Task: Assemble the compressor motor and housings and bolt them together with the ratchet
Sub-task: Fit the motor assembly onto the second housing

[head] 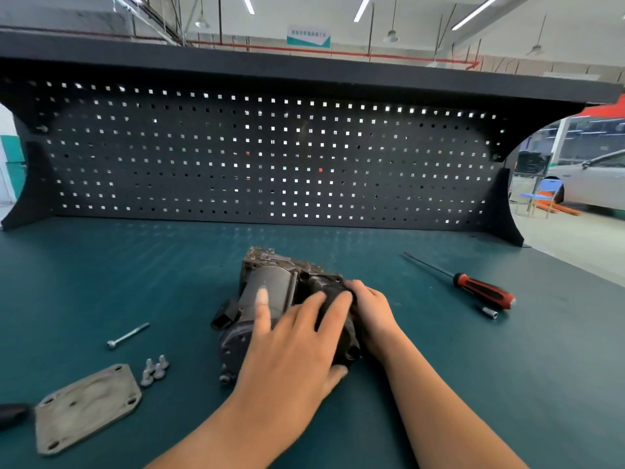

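The compressor (270, 292) lies on the green mat in the middle of the bench, its grey motor cylinder on the left and a dark housing (329, 286) on the right. My left hand (297, 340) rests flat over the motor and housing, fingers spread and straight. My right hand (370, 313) grips the dark housing from the right side, fingers curled round its edge. A grey square cover plate (86, 407) lies at the front left. Several short bolts (155, 368) sit beside the plate, and one long bolt (128, 335) lies farther back.
A red-and-black handled driver (480, 290) with a long shaft lies at the right, a small silver socket (488, 312) next to it. A dark tool handle (13, 412) pokes in at the left edge. A black pegboard (263, 157) walls the back of the bench.
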